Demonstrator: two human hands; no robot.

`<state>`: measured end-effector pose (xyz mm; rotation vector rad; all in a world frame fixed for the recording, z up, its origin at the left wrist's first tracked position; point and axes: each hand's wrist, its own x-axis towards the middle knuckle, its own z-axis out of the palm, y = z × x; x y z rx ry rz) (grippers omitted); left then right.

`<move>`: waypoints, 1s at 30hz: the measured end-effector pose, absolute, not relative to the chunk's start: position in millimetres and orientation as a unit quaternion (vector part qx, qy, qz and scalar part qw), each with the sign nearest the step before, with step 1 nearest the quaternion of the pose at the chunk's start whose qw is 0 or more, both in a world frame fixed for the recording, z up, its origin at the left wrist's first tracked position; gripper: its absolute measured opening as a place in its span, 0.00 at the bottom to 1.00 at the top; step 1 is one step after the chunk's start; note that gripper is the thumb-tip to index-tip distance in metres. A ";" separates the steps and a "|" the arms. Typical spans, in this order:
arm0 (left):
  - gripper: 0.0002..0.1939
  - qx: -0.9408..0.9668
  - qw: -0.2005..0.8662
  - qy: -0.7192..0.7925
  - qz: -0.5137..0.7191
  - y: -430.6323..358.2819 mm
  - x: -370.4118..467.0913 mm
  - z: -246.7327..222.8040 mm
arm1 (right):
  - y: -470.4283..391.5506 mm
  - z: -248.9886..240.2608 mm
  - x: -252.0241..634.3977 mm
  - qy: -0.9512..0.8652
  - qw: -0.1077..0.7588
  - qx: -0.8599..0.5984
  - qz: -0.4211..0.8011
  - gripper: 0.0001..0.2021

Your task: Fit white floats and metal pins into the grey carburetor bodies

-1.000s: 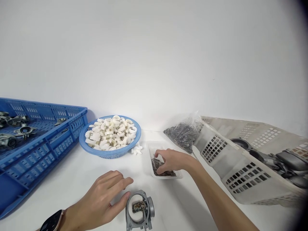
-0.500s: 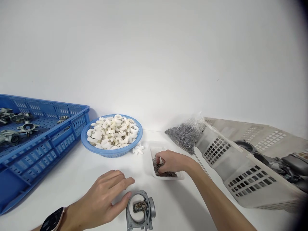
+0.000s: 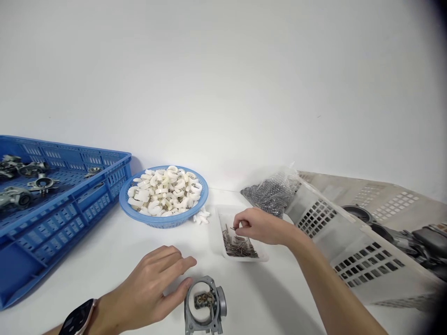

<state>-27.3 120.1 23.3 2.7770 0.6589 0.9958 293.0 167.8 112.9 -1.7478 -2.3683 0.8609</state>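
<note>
Over the tray (image 3: 226, 215), the right hand (image 3: 260, 226) was observed with thumb and fingers pinched together; whether a pin was gripped could not be confirmed. Loose pins (image 3: 240, 249) lay at the tray's near end. Nearer the wearer than the tray, the casting (image 3: 206, 298) sat on the bench (image 3: 118, 253), a white float (image 3: 193, 309) within its rim. The left hand (image 3: 153, 286) was loosely open, thumb at the casting's edge. Left of the tray stood the basin (image 3: 164, 224) of white parts (image 3: 167, 191); right of it, the bag (image 3: 270, 191) and white crate (image 3: 316, 244).
</note>
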 end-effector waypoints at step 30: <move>0.13 0.917 0.062 0.214 0.331 121.4 -27.2 22.6 | 146.2 153.0 301.5 -0.768 0.161 -0.594 0.177 0.13</move>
